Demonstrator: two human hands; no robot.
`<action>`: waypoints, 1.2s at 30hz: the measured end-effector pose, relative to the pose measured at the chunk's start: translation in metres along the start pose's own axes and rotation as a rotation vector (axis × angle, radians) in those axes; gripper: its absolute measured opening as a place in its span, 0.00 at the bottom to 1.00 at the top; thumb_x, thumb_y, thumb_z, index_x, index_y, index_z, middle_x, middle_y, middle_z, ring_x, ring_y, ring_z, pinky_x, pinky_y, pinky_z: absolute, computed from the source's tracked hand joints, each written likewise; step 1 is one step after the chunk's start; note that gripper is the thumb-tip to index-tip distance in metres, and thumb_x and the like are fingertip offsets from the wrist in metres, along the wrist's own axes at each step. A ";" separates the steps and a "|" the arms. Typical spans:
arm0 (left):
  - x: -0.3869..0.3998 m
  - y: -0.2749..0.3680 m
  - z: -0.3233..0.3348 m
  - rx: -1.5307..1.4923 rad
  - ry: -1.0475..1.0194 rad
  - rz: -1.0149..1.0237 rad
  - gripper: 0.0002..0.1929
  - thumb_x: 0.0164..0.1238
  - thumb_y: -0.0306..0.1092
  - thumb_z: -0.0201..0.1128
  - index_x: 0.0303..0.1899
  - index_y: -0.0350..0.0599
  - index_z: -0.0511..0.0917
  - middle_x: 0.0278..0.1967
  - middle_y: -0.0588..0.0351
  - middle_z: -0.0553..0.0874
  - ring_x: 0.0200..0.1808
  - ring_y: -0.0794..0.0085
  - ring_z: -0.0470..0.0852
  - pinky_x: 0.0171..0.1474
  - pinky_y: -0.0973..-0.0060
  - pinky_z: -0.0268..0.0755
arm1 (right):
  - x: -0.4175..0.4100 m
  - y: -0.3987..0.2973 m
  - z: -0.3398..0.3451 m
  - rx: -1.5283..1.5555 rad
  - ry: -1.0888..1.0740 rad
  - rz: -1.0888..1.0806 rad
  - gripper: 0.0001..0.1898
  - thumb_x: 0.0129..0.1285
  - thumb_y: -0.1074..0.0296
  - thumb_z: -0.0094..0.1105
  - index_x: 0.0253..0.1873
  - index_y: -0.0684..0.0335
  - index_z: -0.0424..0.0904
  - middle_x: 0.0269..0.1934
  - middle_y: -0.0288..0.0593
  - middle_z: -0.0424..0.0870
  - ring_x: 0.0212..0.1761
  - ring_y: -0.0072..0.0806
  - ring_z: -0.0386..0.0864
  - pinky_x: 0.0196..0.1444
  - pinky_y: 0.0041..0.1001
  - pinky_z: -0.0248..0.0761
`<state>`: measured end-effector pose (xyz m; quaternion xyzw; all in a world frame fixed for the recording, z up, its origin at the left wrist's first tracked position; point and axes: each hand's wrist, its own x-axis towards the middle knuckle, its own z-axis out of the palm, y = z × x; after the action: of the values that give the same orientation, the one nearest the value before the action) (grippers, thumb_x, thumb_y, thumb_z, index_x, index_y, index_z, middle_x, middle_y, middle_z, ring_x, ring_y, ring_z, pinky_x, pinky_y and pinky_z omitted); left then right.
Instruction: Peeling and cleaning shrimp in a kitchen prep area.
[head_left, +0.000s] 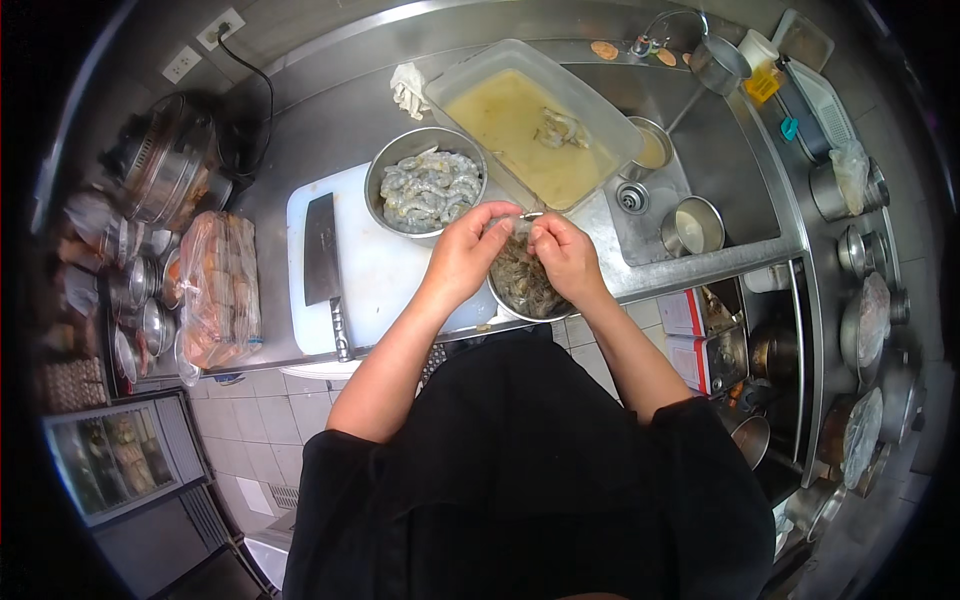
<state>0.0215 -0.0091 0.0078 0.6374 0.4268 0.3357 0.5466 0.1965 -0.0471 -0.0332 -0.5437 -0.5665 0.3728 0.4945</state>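
Observation:
My left hand and my right hand meet in front of me, fingers pinched together on a shrimp that they mostly cover. Right below them is a metal bowl of shrimp shells and heads, at the counter's front edge. Beyond my left hand, a steel bowl holds a heap of peeled grey shrimp. A translucent plastic tub stands behind my hands, with cloudy yellowish water and a few shrimp in it.
A cleaver lies on the white cutting board, handle towards me. Bagged orange food sits at left. A crumpled white cloth lies behind the bowl. At right is a sink with a steel pot in it.

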 end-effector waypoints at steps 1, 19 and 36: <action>0.000 0.003 -0.001 -0.018 0.005 0.007 0.11 0.77 0.33 0.58 0.54 0.41 0.80 0.28 0.66 0.79 0.31 0.85 0.75 0.37 0.83 0.70 | 0.000 -0.003 -0.002 -0.001 -0.001 0.000 0.11 0.70 0.63 0.53 0.38 0.65 0.77 0.27 0.42 0.81 0.30 0.32 0.79 0.36 0.31 0.72; 0.011 0.011 -0.063 0.562 0.442 0.285 0.15 0.70 0.39 0.65 0.47 0.37 0.83 0.55 0.42 0.83 0.58 0.50 0.80 0.60 0.64 0.72 | 0.224 0.077 -0.061 -0.829 -0.021 0.080 0.14 0.64 0.68 0.54 0.52 0.61 0.84 0.45 0.55 0.86 0.47 0.51 0.84 0.51 0.42 0.76; 0.011 0.016 -0.045 0.643 0.284 0.431 0.12 0.66 0.34 0.67 0.48 0.41 0.83 0.49 0.47 0.86 0.52 0.53 0.83 0.57 0.64 0.72 | 0.151 0.029 -0.035 -0.311 -0.214 0.296 0.32 0.62 0.71 0.66 0.69 0.70 0.63 0.36 0.46 0.84 0.30 0.27 0.81 0.28 0.27 0.76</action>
<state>-0.0115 0.0184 0.0311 0.7979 0.4379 0.3768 0.1721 0.2492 0.1012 -0.0299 -0.6479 -0.5804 0.4050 0.2818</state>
